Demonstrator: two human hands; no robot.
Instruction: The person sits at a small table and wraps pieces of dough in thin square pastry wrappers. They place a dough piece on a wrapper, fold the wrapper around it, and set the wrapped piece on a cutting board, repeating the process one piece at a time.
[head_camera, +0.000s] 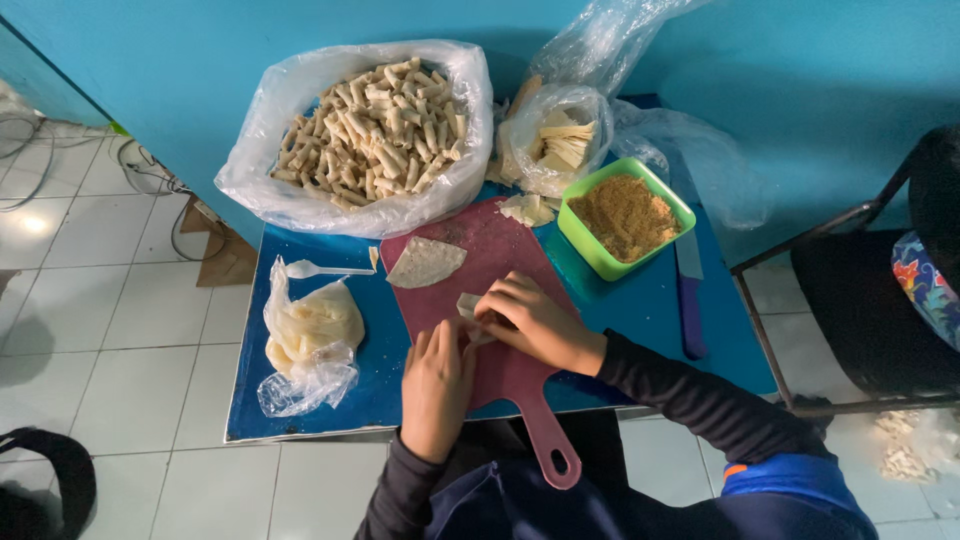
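The two hands are working on a small pale roll (470, 306) of thin wrapper. It is lying on the dark red cutting board (500, 250), near the middle of the blue worktop (640, 300).

A few things could go wrong, I think. The wrapper looks thin and soft, so it could be tearing if the fingers are pressing too hard. If they are pressing too lightly, the roll could be coming loose and opening up again. The roll is very small, so it could also be slipping out from under the fingertips. The green tub (625, 215) of brown crumbs is sitting just beside the right arm, so an elbow bump could be spilling it. A purple knife (690, 300) is lying near the right forearm too, and a sleeve could be knocking it.

The left hand (437, 385) is coming up from below. It is lying palm down on the board, fingers held together and pointing at the roll, with the tips touching its near end. It is not closed around anything.

The right hand (535, 320) is reaching in from the right, wrist bent. Its fingers are curling down over the roll and pinching it.

A flat folded wrapper (425, 262) is waiting further up the board.
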